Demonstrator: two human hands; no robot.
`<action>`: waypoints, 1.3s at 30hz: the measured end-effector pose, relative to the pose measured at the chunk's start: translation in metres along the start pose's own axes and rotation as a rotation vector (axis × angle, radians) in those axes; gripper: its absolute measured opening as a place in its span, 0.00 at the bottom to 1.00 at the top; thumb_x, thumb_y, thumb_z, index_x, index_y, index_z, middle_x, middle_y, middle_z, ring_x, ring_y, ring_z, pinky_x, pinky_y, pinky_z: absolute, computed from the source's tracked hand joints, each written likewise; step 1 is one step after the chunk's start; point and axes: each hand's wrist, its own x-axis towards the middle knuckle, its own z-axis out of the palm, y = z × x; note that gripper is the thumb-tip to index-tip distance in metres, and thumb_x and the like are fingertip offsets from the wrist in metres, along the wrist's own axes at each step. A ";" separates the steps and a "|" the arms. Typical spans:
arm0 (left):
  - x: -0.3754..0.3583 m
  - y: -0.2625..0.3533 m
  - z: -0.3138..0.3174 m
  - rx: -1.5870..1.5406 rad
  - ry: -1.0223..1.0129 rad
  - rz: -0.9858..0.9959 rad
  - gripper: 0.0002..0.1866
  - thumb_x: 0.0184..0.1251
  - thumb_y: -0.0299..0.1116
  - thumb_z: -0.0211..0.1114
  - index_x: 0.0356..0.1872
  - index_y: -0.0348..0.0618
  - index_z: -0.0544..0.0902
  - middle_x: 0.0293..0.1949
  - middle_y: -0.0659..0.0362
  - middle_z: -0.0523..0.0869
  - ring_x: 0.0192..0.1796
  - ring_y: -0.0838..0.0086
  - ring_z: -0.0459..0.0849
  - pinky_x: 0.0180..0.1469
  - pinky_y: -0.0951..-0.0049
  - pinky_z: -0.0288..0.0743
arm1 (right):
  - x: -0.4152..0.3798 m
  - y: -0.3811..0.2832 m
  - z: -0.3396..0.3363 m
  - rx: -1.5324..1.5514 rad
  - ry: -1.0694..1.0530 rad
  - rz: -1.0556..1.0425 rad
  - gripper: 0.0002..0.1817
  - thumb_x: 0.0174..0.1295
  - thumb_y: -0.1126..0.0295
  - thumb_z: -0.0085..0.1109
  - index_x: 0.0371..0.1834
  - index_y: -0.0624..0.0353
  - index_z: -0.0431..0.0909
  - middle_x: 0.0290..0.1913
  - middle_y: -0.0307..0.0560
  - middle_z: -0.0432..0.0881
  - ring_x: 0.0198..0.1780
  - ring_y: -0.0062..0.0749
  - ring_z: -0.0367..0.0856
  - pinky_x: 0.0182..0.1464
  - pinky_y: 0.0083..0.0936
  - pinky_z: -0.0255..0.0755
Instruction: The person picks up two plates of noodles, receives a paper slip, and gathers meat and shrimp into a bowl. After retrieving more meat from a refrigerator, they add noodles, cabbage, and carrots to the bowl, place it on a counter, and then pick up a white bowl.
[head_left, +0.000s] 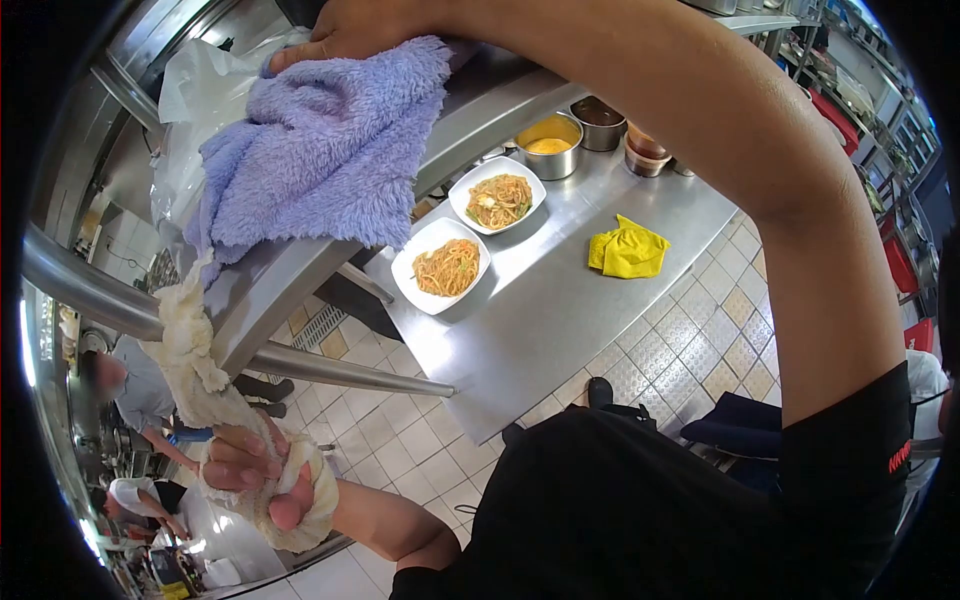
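Observation:
At the lower left, my left hand (pixel 245 465) is closed on a cream cloth (pixel 195 340). The cloth wraps round the hand and stretches up beside a metal bar. My right arm reaches across the top of the view, and my right hand (pixel 355 30) rests on a fluffy purple towel (pixel 320 150), gripping its upper part; some of its fingers are out of sight. The towel lies over a metal shelf (pixel 270 300) and hangs past its edge. Against the towel's left side sits a clear plastic bag (pixel 195 90).
Below the shelf, a steel table (pixel 540 330) bears two white bowls of noodles (pixel 403 272) (pixel 460 190), a yellow cloth (pixel 630 248), a pot of yellow liquid (pixel 550 150) and sauce containers (pixel 645 155). Slanting metal bars (pixel 350 370) cross nearby. Other people (pixel 145 380) stand at the left.

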 end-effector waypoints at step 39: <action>0.000 0.001 -0.003 0.127 -0.071 0.033 0.39 0.42 0.57 0.78 0.45 0.43 0.67 0.32 0.66 0.65 0.41 0.76 0.66 0.38 0.75 0.71 | 0.009 0.007 0.004 -0.025 0.009 -0.020 0.45 0.66 0.34 0.37 0.47 0.76 0.79 0.53 0.72 0.78 0.59 0.59 0.75 0.62 0.39 0.65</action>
